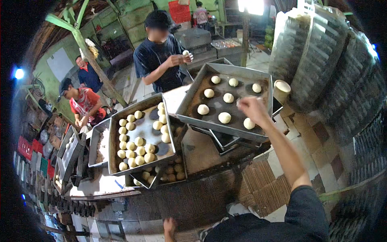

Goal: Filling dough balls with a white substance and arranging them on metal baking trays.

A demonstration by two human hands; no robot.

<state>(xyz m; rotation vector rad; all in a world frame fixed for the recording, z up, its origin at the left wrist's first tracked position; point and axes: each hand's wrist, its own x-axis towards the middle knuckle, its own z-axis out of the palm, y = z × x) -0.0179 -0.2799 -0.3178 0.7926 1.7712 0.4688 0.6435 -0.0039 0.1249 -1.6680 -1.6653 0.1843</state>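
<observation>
My right hand (253,109) reaches over a dark metal tray (225,126) at the right, its fingers bent together and pointing down. Whatever lies between or under those fingers is hidden. Pale round dough balls (228,98) sit spaced in rows around the hand, and one dough ball (249,123) lies just below my wrist. My left hand (169,226) hangs low near the bottom edge, away from the trays, small and blurred. To the left, a second metal tray (142,169) holds many dough balls, clustered along its sides and near edge.
Across the table a person in a dark shirt (159,60) holds a dough ball (186,53). Another person in red (86,103) works at the far left. More trays (159,177) are stacked beneath. A pale bucket (281,89) and tall wrapped stacks (322,52) stand at right.
</observation>
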